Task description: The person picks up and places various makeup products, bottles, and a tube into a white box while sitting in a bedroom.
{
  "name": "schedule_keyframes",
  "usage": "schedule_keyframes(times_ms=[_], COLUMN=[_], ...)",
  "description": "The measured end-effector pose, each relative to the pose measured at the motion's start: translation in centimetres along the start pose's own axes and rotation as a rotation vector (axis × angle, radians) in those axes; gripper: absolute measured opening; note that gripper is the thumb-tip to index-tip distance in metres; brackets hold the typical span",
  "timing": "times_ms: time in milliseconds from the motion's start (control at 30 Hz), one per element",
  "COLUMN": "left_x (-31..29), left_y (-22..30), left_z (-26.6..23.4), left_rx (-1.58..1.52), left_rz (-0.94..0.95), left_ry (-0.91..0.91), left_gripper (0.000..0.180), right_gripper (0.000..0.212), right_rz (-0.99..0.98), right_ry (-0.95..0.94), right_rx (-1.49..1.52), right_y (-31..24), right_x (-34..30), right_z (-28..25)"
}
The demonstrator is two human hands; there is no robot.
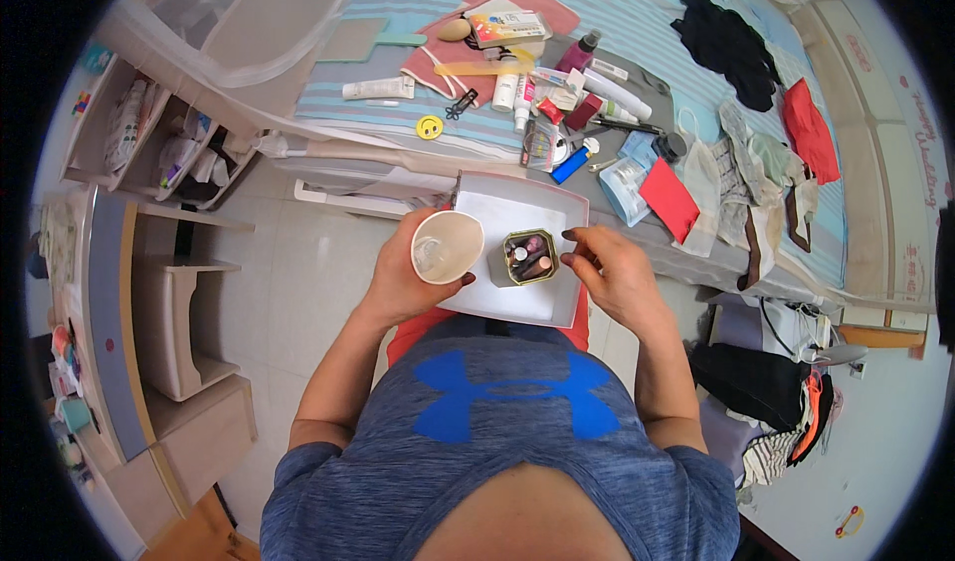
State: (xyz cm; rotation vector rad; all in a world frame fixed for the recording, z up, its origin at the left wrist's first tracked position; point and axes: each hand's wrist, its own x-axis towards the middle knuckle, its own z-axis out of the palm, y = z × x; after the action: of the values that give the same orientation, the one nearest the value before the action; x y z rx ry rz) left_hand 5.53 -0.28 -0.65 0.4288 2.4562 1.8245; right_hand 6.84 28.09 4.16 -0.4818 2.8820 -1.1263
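My left hand (403, 278) grips a cream-coloured round cup (447, 247), held over the left side of a shallow white box (517, 208) that rests on my lap. Something small and clear lies in the bottom of the cup. Inside the box stands a gold-rimmed octagonal tin (525, 258) holding several small cosmetic tubes. My right hand (609, 268) hovers just right of the tin at the box's right edge, fingers slightly curled, holding nothing I can see.
Ahead lies a striped bed (637, 34) strewn with tubes, bottles, a red pouch (668, 198), a blue lighter, black and red clothes. A shelf unit (149, 143) and a low stool (184, 322) stand at my left. Clothes are piled on the floor at the right.
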Motion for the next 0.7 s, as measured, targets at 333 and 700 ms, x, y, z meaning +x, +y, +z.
schedule_keyframes(times_ms=[333, 700], left_x=[0.3, 4.6], left_y=[-1.4, -6.4], left_z=[-1.0, -5.4], left_rx=[-0.204, -0.225], left_rz=[-0.029, -0.07], left_ry=[0.048, 0.368], left_gripper=[0.076, 0.062], right_gripper=[0.015, 0.022], right_rz=[0.07, -0.129], right_ry=[-0.059, -0.202], right_rx=[0.098, -0.059], right_y=[1.0, 1.7], right_x=[6.7, 23.5], right_z=[0.7, 11.9])
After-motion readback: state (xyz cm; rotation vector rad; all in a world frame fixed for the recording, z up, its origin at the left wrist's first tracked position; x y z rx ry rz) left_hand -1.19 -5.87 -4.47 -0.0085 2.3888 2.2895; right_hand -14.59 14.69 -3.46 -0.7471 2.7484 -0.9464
